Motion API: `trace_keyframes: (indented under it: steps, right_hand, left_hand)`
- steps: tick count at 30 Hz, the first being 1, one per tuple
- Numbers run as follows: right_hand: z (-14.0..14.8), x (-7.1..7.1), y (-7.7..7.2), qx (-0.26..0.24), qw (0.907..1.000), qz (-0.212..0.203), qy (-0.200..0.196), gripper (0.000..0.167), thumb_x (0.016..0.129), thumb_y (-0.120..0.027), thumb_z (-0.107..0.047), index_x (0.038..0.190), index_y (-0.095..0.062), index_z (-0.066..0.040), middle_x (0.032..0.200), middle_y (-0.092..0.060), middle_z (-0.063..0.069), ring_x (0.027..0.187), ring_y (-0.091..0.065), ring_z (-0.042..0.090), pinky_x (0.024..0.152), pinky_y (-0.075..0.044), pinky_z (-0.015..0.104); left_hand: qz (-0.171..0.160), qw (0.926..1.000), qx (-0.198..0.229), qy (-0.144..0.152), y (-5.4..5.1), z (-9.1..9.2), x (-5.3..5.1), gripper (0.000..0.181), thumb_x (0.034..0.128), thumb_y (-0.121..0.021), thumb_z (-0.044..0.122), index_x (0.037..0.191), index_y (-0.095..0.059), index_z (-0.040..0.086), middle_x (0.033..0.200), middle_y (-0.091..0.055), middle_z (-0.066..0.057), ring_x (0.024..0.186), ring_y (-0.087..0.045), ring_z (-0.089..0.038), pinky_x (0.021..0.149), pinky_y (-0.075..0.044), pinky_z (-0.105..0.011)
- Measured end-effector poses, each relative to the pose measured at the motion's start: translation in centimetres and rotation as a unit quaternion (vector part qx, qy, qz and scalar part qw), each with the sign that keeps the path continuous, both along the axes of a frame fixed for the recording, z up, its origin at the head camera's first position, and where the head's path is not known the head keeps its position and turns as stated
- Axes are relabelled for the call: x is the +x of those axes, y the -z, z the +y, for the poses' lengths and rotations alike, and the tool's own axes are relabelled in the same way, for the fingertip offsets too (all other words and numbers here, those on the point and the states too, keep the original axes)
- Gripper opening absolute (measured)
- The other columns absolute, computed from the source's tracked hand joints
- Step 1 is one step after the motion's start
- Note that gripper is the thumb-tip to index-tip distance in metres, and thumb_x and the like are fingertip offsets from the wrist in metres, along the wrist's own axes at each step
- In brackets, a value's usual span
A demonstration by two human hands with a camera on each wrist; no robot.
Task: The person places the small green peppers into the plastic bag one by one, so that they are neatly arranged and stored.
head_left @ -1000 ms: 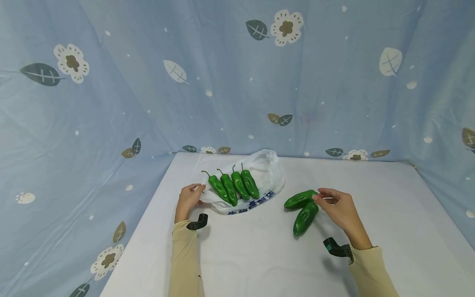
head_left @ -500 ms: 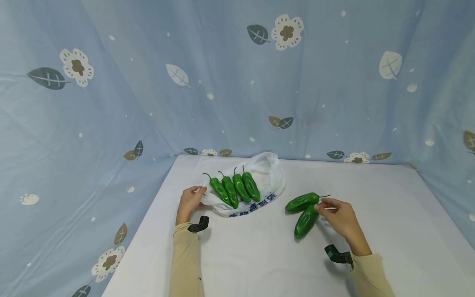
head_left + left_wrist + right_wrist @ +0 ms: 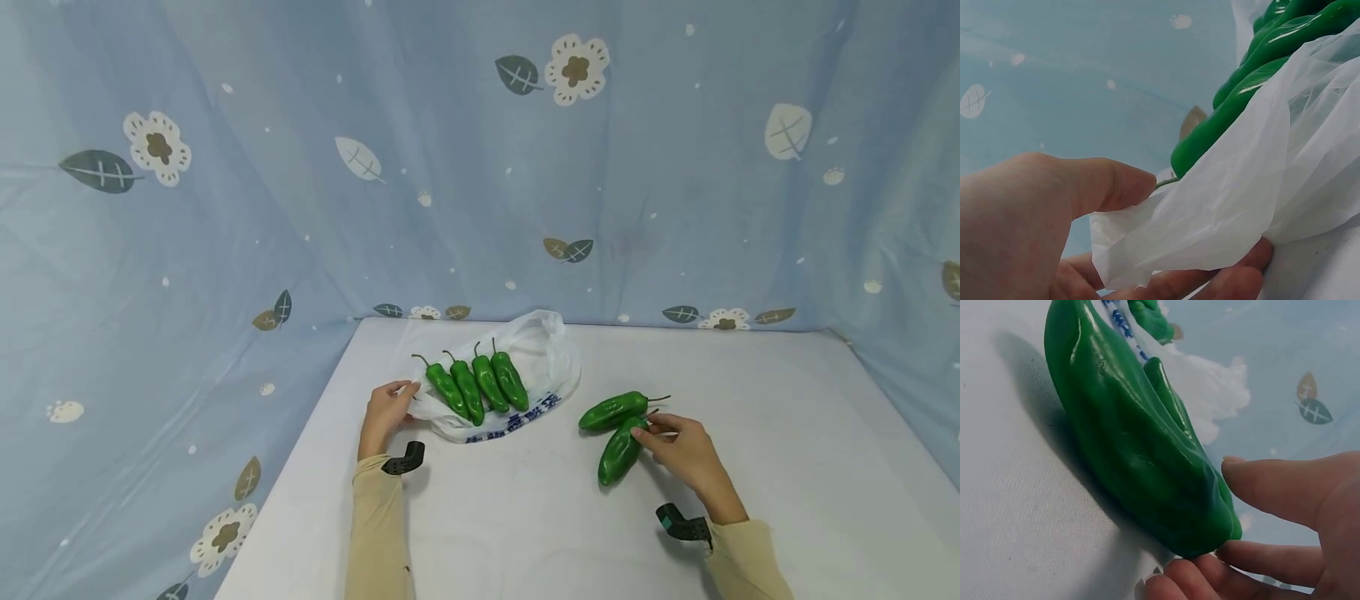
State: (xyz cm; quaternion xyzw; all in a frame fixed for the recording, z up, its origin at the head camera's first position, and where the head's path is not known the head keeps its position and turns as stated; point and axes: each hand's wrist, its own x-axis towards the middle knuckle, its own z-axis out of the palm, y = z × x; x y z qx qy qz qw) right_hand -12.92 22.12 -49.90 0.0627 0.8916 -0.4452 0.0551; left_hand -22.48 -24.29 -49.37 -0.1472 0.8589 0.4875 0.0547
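Note:
Several glossy green peppers (image 3: 467, 392) lie side by side on a thin white plastic bag (image 3: 564, 360) with blue print. My left hand (image 3: 386, 414) pinches the bag's left edge between thumb and fingers; in the left wrist view the film runs across the fingers. To the right, two more green peppers lie on the table, touching. My right hand (image 3: 684, 450) has thumb and fingers around the stem end of the nearer pepper (image 3: 619, 454), as the right wrist view shows up close. The farther pepper (image 3: 613, 411) lies just beyond, its stem pointing right.
A white cloth (image 3: 517, 517) covers the table. Blue curtains (image 3: 450, 150) with flowers and leaves rise behind and along both sides. A black wrist camera (image 3: 405, 458) sits on the left wrist, another (image 3: 681, 523) on the right.
My right hand has let go of the farther pepper's stem and shifted slightly nearer, onto the nearer pepper's stem end. The left hand stays on the bag edge.

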Motion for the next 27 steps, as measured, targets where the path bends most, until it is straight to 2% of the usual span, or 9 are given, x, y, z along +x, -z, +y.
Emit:
trace_keyframes:
  steps: [10, 18, 22, 27]
  right_hand:
    - [-0.05, 0.12, 0.13, 0.017, 0.9998, -0.009, -0.009, 0.068, 0.097, -0.072, -0.039, 0.137, -0.056, 0.013, 0.126, -0.067, 0.033, 0.092, -0.074, 0.026, 0.067, -0.058, 0.029]
    - [-0.35, 0.09, -0.04, 0.048, 0.9986, -0.004, -0.019, 0.074, 0.094, -0.074, -0.044, 0.135, -0.057, 0.016, 0.123, -0.067, 0.032, 0.108, -0.068, 0.039, 0.073, -0.058, 0.036]
    - [-0.42, 0.02, -0.03, 0.06, 0.998, 0.001, -0.019, 0.073, 0.094, -0.075, -0.043, 0.134, -0.058, 0.016, 0.122, -0.068, 0.032, 0.108, -0.068, 0.041, 0.077, -0.059, 0.041]
    - [-0.42, -0.04, -0.03, 0.065, 0.9977, 0.002, -0.02, 0.072, 0.094, -0.075, -0.042, 0.131, -0.059, 0.017, 0.12, -0.069, 0.032, 0.107, -0.068, 0.041, 0.081, -0.059, 0.045]
  left_hand:
    - [0.009, 1.0, 0.003, 0.0, -0.03, 0.03, 0.23, 0.056, 0.1028, -0.057, 0.04, 0.146, -0.058, 0.005, 0.151, -0.053, -0.028, 0.067, -0.069, -0.009, 0.079, -0.056, -0.029]
    - [0.007, 1.0, -0.002, 0.001, -0.06, 0.09, 0.29, 0.056, 0.103, -0.057, 0.04, 0.146, -0.057, 0.005, 0.15, -0.054, -0.028, 0.066, -0.068, -0.01, 0.076, -0.056, -0.027]
    - [0.007, 1.0, -0.001, 0.004, -0.1, 0.09, 0.29, 0.057, 0.1032, -0.056, 0.041, 0.147, -0.056, 0.005, 0.154, -0.048, -0.031, 0.065, -0.068, -0.009, 0.078, -0.056, -0.029]
    - [0.007, 1.0, 0.0, 0.003, -0.1, 0.03, 0.2, 0.056, 0.1034, -0.056, 0.041, 0.147, -0.057, 0.006, 0.154, -0.048, -0.03, 0.065, -0.068, -0.009, 0.08, -0.056, -0.03]
